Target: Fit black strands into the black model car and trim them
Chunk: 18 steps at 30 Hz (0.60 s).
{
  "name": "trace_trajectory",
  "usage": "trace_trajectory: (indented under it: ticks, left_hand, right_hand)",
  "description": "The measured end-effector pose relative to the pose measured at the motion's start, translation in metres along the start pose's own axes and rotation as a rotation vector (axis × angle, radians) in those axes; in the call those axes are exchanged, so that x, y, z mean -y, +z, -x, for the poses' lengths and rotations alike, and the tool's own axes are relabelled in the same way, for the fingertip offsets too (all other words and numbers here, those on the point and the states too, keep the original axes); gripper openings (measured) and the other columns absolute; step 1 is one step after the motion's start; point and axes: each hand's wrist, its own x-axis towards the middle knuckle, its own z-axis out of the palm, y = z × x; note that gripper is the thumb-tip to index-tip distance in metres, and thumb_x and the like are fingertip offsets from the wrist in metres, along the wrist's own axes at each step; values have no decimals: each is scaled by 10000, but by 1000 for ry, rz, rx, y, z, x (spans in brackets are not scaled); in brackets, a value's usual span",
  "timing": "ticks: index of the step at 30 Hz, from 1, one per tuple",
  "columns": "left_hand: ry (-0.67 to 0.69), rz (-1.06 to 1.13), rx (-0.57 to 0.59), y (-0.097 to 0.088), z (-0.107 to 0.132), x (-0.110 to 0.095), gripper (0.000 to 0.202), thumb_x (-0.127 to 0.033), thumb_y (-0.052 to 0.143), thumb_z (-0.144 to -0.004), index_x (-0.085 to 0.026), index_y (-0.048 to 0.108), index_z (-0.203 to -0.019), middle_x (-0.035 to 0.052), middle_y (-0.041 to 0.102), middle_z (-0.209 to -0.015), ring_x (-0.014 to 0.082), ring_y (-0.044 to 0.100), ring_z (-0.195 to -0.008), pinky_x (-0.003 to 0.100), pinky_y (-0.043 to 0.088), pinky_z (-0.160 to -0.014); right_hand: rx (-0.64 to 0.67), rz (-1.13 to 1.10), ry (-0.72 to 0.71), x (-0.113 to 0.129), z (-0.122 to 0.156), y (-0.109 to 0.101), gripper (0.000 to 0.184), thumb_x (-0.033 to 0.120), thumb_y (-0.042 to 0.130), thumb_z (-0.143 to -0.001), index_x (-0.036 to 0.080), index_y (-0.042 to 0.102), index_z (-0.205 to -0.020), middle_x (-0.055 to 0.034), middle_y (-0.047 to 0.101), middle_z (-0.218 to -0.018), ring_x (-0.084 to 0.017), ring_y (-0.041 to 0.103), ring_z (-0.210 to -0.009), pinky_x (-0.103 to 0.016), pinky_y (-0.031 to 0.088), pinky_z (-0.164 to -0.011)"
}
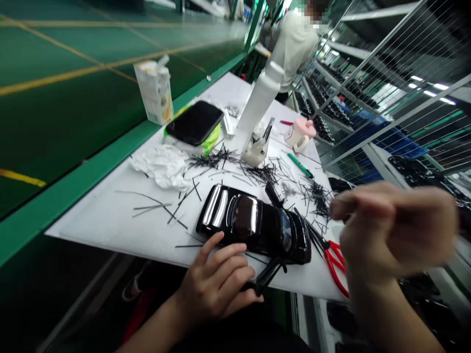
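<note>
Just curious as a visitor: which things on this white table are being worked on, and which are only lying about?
In hand: glossy black model car body, steadied by the left hand; blurred right hand raised beside it; red-handled cutters nearby.
Lying about: white drink carton; black phone; crumpled white tissue; pink-lidded cup; green pen.

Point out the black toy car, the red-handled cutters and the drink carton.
black toy car (245, 220): head view, on its roof.
red-handled cutters (333, 264): head view, on a red handle.
drink carton (157, 95): head view, on its front face.
</note>
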Motion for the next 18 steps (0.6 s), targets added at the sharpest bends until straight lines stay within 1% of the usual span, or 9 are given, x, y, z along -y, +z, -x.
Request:
trace_trajectory:
  ticks: [1, 2, 4, 6, 9, 12, 15, 16, 18]
  left_hand:
    - [-2, -4, -4, 0, 0, 1, 168, -338, 618, -923, -189, 661, -859, -16, 723, -751, 155, 693, -995, 359, 297, -1221]
    - [5, -10, -10, -1, 0, 1, 158, -323, 612, -925, -188, 660, -859, -10, 720, -756, 157, 690, -988, 362, 302, -1220]
    - [22, -31, -11, 0, -1, 2, 118, -266, 600, -924, -189, 658, -856, -9, 716, -762, 155, 686, -978, 360, 296, -1224]
    - [34, -56, -24, 0, -2, 2, 88, -196, 594, -915, -187, 656, -853, -14, 716, -760, 146, 685, -960, 349, 294, -1225]
    - [14, -90, -47, -2, -5, -1, 85, -134, 591, -903, -177, 654, -866, -16, 723, -767, 135, 687, -940, 324, 323, -1207]
    - [-21, -110, 14, -7, -9, -6, 75, -114, 633, -874, -181, 657, -898, -13, 745, -836, 142, 683, -980, 315, 359, -1181]
    - [-48, -98, 35, -12, -12, -9, 113, -105, 651, -858, -197, 657, -923, -9, 748, -866, 165, 674, -1027, 343, 429, -1126]
    - [-68, -99, 25, -13, -12, -9, 129, -93, 645, -855, -199, 651, -929, -5, 741, -855, 174, 674, -1025, 358, 459, -1098]
    - [-133, -135, -20, -15, -12, -9, 164, -67, 640, -843, -198, 626, -941, 5, 716, -825, 195, 674, -1002, 411, 502, -1047]
  right_hand:
    - [-119, 14, -109, -10, -17, 7, 148, 371, 554, -963, 302, 496, -847, 23, 536, -619, -177, 542, -513, -352, 379, -491]
    - [-141, 63, -143, -20, -35, 16, 181, 376, 577, -954, 286, 499, -818, 10, 559, -643, -170, 557, -533, -346, 384, -500]
    - [-18, 81, -86, -40, -66, 35, 272, 424, 505, -985, 273, 437, -769, 3, 567, -634, -169, 564, -552, -337, 394, -524]
    - [31, 90, -6, -58, -88, 55, 309, 475, 448, -997, 271, 396, -770, -3, 589, -660, -169, 560, -570, -336, 414, -567]
    - [63, 99, 32, -78, -104, 81, 315, 465, 423, -998, 267, 370, -760, 7, 567, -637, -174, 543, -588, -331, 410, -619]
    - [177, 125, 71, -92, -108, 98, 266, 394, 500, -959, 254, 406, -752, -1, 575, -654, -181, 533, -611, -328, 381, -631]
    - [308, 138, 116, -94, -107, 97, 155, 343, 621, -883, 239, 508, -862, -13, 622, -727, -186, 544, -634, -324, 372, -621]
    - [323, 144, 127, -91, -104, 92, 164, 336, 637, -871, 234, 531, -942, -19, 631, -767, -187, 548, -648, -327, 376, -627]
    - [313, 145, 132, -82, -95, 74, 269, 333, 621, -883, 224, 525, -1109, -33, 632, -852, -186, 552, -682, -337, 394, -647]
